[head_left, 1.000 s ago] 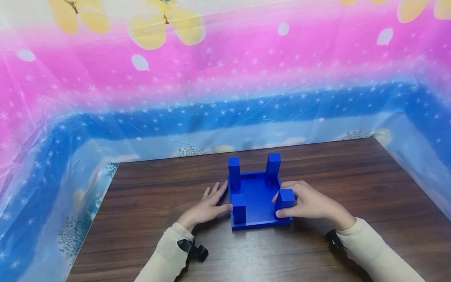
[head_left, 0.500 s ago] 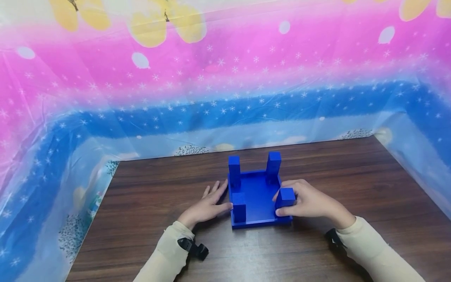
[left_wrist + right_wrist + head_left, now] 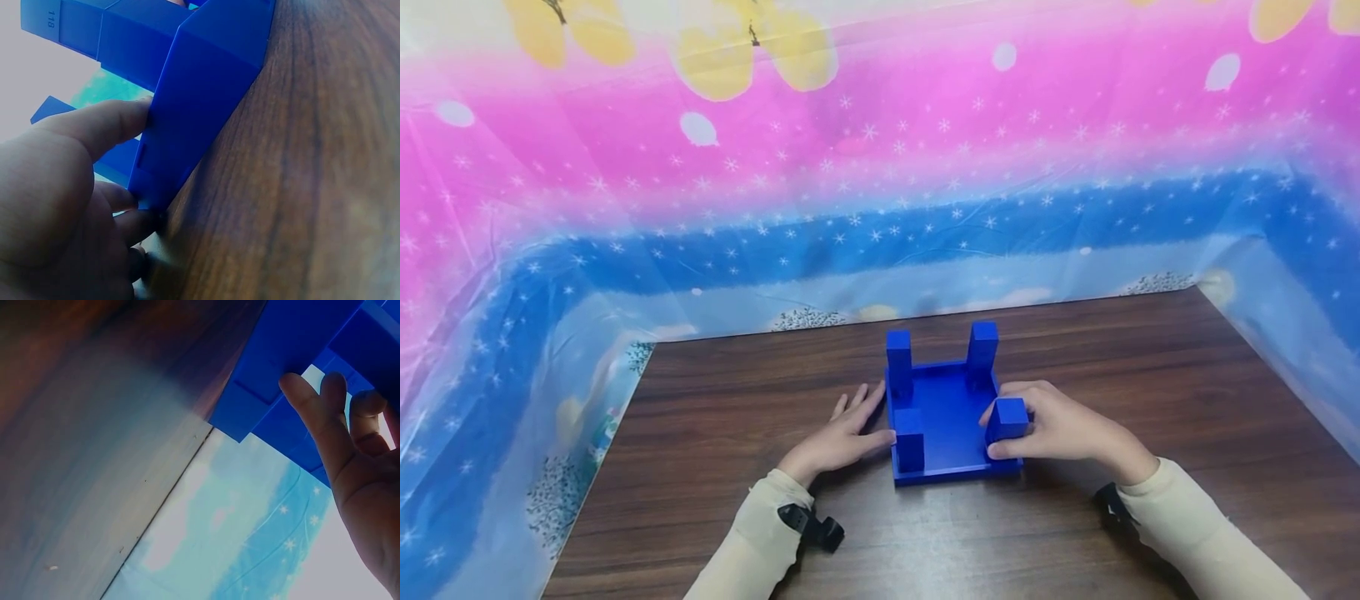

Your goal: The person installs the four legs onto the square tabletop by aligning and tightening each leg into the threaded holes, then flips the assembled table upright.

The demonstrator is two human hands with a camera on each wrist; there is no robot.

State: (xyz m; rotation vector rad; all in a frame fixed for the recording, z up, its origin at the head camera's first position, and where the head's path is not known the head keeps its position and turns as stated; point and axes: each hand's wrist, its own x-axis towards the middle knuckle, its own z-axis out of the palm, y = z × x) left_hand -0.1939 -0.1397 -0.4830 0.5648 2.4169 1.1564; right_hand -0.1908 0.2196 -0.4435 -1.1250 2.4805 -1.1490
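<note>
A shallow square blue tray [image 3: 951,429] with a low rim lies on the table, a tall blue post upright at each corner. Around the front right post [image 3: 1011,418] my right hand [image 3: 1063,425] curls, thumb at the near side and fingers behind. My left hand [image 3: 835,440] lies along the tray's left side, fingers straight, thumb touching near the front left post [image 3: 910,442]. Up close in the left wrist view, the thumb and fingertips touch the tray wall [image 3: 187,119], and one post [image 3: 78,31] bears the marking 118. The right wrist view shows the right hand's fingers [image 3: 303,400] near the blue tray side.
The brown wood-grain table [image 3: 737,392] carries the tray near its middle. A pink and blue patterned cloth [image 3: 850,192] hangs along the back and both sides. Each forearm wears a black wrist strap, the left one [image 3: 812,529] with a small black device.
Both hands and the tray stay in place. The head view shifts only very slightly.
</note>
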